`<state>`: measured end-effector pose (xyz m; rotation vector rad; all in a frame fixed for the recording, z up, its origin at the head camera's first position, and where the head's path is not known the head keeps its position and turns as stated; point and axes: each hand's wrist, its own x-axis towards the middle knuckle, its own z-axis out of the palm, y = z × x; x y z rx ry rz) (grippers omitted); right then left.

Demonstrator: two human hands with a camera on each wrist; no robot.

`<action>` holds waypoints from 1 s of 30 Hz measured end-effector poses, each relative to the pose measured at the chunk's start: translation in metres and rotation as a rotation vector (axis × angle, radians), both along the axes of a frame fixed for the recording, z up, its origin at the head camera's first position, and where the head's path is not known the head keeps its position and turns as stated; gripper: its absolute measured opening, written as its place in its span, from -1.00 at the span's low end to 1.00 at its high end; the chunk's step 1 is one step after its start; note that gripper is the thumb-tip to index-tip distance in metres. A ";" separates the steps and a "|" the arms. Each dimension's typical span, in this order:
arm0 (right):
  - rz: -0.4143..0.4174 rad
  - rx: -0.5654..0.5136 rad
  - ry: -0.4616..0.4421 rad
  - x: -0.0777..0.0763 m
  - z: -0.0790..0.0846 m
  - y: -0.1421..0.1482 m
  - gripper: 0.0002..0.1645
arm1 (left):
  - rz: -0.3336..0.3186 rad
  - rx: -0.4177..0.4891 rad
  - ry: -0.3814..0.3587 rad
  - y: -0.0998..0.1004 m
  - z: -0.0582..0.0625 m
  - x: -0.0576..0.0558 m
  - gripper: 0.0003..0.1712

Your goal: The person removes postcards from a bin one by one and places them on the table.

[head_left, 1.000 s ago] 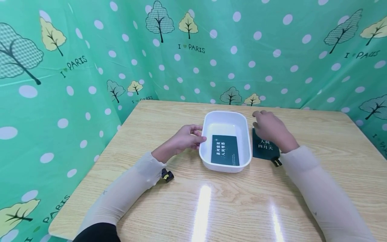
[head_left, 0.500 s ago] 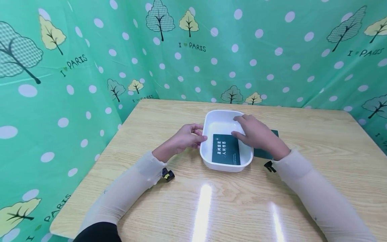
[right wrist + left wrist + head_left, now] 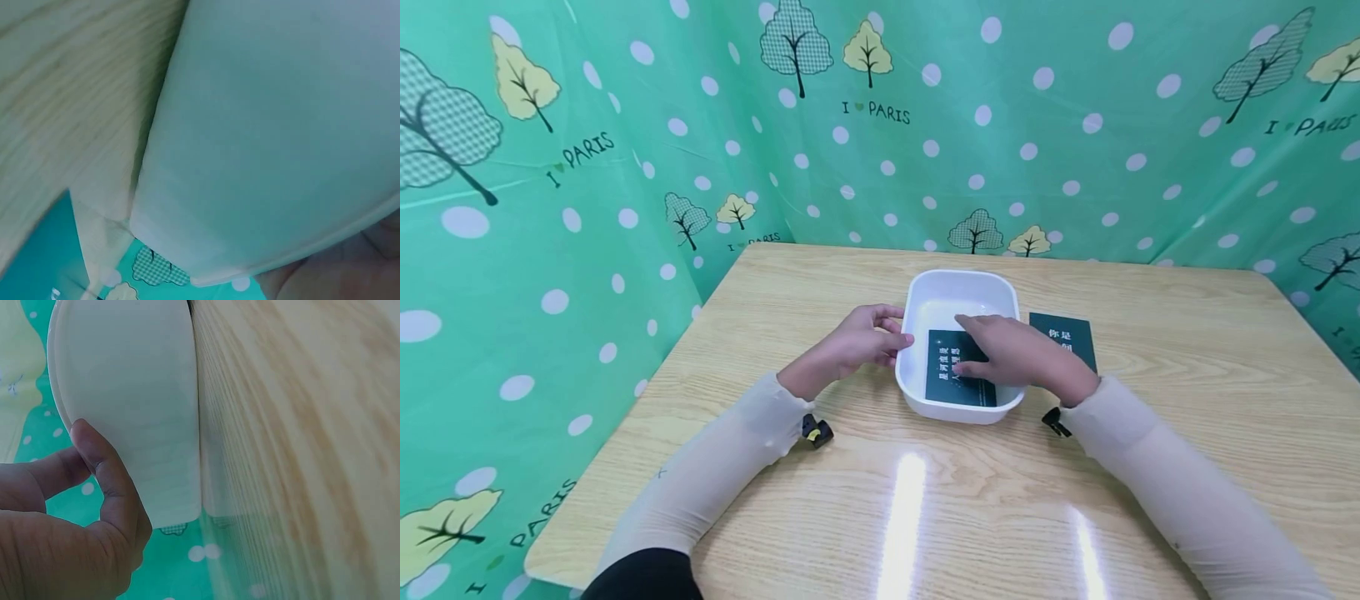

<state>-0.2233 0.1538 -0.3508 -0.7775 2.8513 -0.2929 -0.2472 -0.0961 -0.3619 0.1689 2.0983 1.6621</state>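
Observation:
A white plastic tub point(image 3: 934, 310) stands on the wooden table, with a dark green card point(image 3: 942, 387) printed in white characters lying on its floor. My left hand point(image 3: 863, 340) pinches the tub's left rim; the left wrist view shows the thumb and a finger meeting at the edge of the tub wall point(image 3: 140, 394). Reaching over the tub's right rim, my right hand point(image 3: 1011, 348) has its fingers and thumb extended above the card and covers its upper right part. Most of that hand is hidden behind the tub wall point(image 3: 269, 144) in the right wrist view.
A second dark green card point(image 3: 1081, 335) with white characters lies on the table just right of the tub, partly behind the right forearm. Small black straps hang at both wrists. A green patterned curtain point(image 3: 880, 183) borders the table's point(image 3: 820, 517) back and left sides.
My right hand has moved left from above the second card, over the tub's rim and down onto the card inside. The left hand stays at the left rim.

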 end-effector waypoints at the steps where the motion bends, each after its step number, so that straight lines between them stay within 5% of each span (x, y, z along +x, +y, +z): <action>1: 0.004 0.012 -0.002 0.000 -0.001 0.000 0.02 | -0.001 0.003 -0.001 0.000 0.000 0.000 -0.46; 14: 0.046 0.137 0.041 0.001 -0.009 0.003 0.39 | -0.003 -0.004 0.021 0.003 -0.002 -0.001 -0.47; 30: 0.030 0.208 0.048 0.003 -0.008 -0.007 0.40 | 0.011 -0.005 0.010 0.001 -0.003 -0.003 -0.46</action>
